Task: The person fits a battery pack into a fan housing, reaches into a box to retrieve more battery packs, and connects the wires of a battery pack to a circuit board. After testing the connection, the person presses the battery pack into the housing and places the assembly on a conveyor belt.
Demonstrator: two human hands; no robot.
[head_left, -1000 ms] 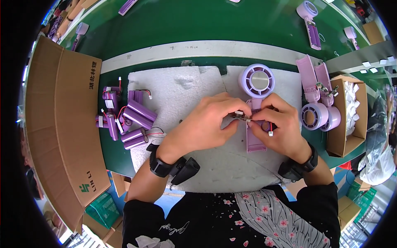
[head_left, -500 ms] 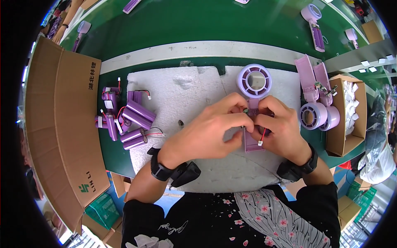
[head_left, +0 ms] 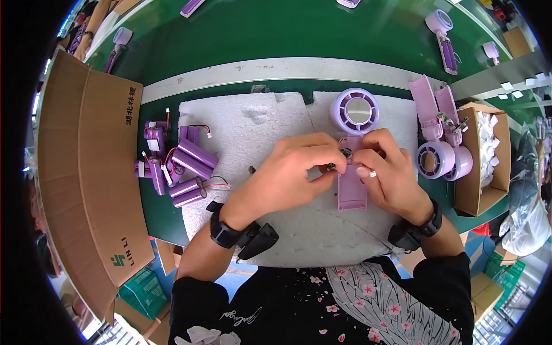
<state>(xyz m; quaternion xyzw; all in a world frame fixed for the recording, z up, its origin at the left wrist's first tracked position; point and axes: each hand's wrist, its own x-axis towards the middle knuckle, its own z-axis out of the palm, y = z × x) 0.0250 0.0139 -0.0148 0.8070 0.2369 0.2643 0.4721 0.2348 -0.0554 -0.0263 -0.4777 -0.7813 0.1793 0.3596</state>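
Note:
A lilac handheld fan [head_left: 352, 192] lies with its handle shell opened up on the foam pad, its round head [head_left: 355, 111] pointing away from me. My left hand [head_left: 305, 169] is closed in a pinch over the upper handle, gripping a small green circuit board [head_left: 346, 153] that shows partly at the fingertips. On the other side of the handle my right hand [head_left: 391, 175] is closed, with a small white plug [head_left: 372, 173] between thumb and fingers. The fingers hide most of the plug's wire and whatever else lies under them. The lower handle shell shows a bare inside.
Several purple battery packs [head_left: 195, 159] with wires lie left on the white foam pad [head_left: 247, 123] and green table. A tall cardboard box [head_left: 95, 172] borders them. Right are two opened lilac fans [head_left: 435, 160] and a carton [head_left: 497, 192] of white pieces. More fans [head_left: 445, 52] lie on the green belt.
The white plug, hanging on its red wire below my right hand before, is now up between the right fingers. The left hand stays at the board. Fans on the belt have shifted slightly right.

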